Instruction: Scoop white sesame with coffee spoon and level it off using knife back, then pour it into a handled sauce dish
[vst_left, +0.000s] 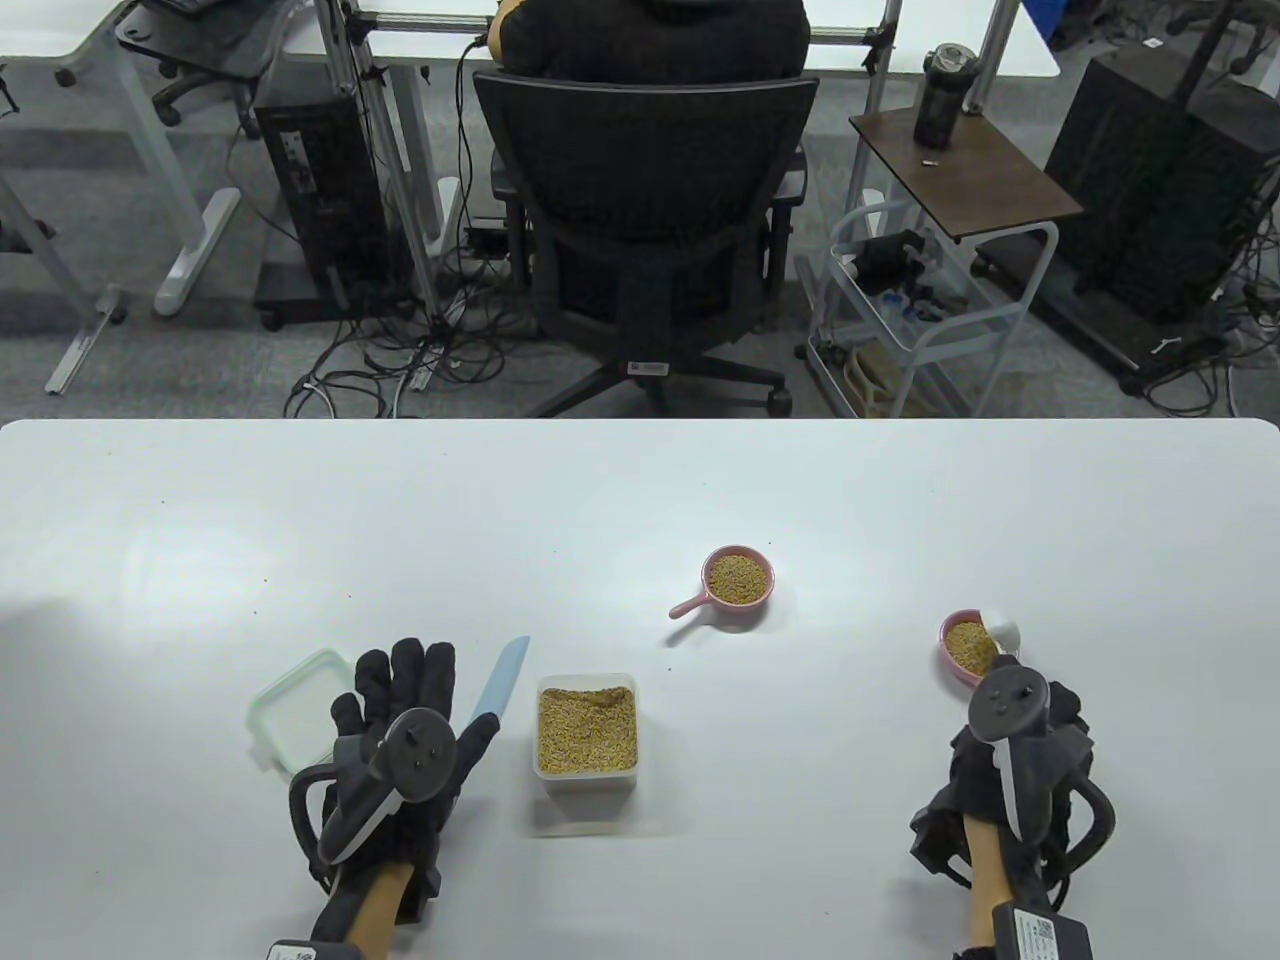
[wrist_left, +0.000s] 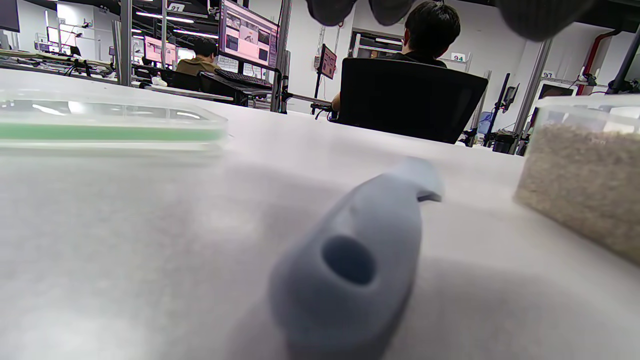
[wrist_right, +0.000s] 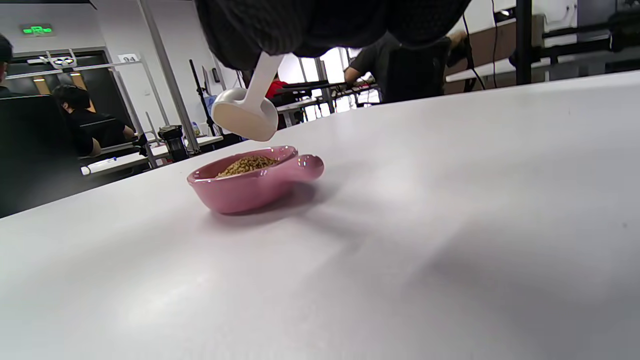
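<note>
My right hand (vst_left: 1010, 760) grips the handle of a white coffee spoon (vst_left: 1003, 630). Its bowl (wrist_right: 245, 117) hangs tilted just above a pink handled sauce dish (wrist_right: 250, 182) heaped with sesame, at the table's right (vst_left: 962, 648). My left hand (vst_left: 405, 700) lies flat with straight fingers (wrist_left: 350, 10) over the grey-blue handle (wrist_left: 350, 260) of a knife. The handle rests on the table, and the pale blue blade (vst_left: 505, 675) points away. Right of the knife is a square clear container of sesame (vst_left: 587, 730).
A second pink handled dish (vst_left: 738, 578) full of sesame sits mid-table. The container's green-rimmed lid (vst_left: 290, 705) lies left of my left hand. Beyond the table's far edge a person sits in an office chair (vst_left: 650, 200).
</note>
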